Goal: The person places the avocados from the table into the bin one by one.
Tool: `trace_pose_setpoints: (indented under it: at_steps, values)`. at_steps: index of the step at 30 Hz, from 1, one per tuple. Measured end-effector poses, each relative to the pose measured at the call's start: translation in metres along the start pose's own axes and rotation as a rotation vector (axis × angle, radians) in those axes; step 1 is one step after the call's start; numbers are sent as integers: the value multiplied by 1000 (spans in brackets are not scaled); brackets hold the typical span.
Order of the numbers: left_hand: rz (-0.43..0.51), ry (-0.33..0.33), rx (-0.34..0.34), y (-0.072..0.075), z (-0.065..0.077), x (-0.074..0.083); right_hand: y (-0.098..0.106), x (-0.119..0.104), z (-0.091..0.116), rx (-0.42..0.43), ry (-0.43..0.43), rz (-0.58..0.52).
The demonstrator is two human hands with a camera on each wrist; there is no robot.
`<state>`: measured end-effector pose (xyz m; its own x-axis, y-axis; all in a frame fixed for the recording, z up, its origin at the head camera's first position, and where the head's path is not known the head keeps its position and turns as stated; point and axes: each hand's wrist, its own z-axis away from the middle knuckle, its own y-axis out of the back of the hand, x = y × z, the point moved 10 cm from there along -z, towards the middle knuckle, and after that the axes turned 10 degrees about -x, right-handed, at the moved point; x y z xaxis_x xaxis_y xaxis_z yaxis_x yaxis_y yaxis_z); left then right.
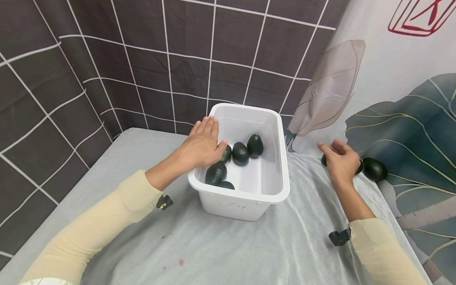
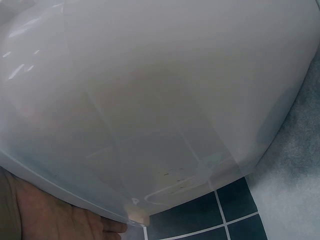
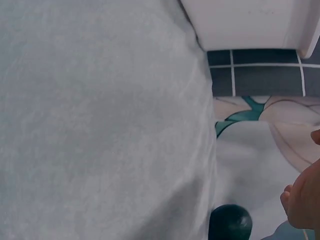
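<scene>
A white plastic basin [image 1: 235, 205] holds several dark green avocados, one avocado [image 1: 255, 145] near its far right side. My left hand [image 1: 201, 146] rests on the basin's left rim with its fingers straight; in the left wrist view that hand [image 2: 60, 215] shows below the basin's pale wall [image 2: 165, 100]. To the right of the basin, my right hand [image 1: 342, 162] is over an avocado it partly hides, its fingers loosely bent and nothing seen between them. Beside it lies another avocado [image 1: 375, 170]. In the right wrist view an avocado [image 3: 230, 222] sits below the hand [image 3: 305, 200].
A grey cloth [image 1: 142, 237] with some wrinkles covers the table. Behind it hangs a dark tile-patterned curtain [image 1: 142, 63]; on the right is a fabric printed with large leaves [image 1: 420, 130], close to the loose avocados.
</scene>
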<state>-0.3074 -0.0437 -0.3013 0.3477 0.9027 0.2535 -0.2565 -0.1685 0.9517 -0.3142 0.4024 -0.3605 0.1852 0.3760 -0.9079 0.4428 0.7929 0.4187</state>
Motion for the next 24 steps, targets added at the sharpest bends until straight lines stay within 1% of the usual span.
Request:
trace_pose_setpoints:
  at_steps: [4, 8, 15, 22, 24]
  values:
    - [11, 0, -1, 0, 0, 0, 7, 7, -4, 38, -12, -14]
    - [20, -3, 0, 0, 0, 0, 13, 17, -8, 54, -42, -51]
    - [20, -6, 0, 0, 0, 1, 26, 34, -14, 93, -78, -62]
    - [11, -2, -4, 1, 2, 1, 36, 46, -19, 96, -103, -81]
    - [8, -2, -5, 1, 2, 2, 41, 48, -18, 110, -115, -80]
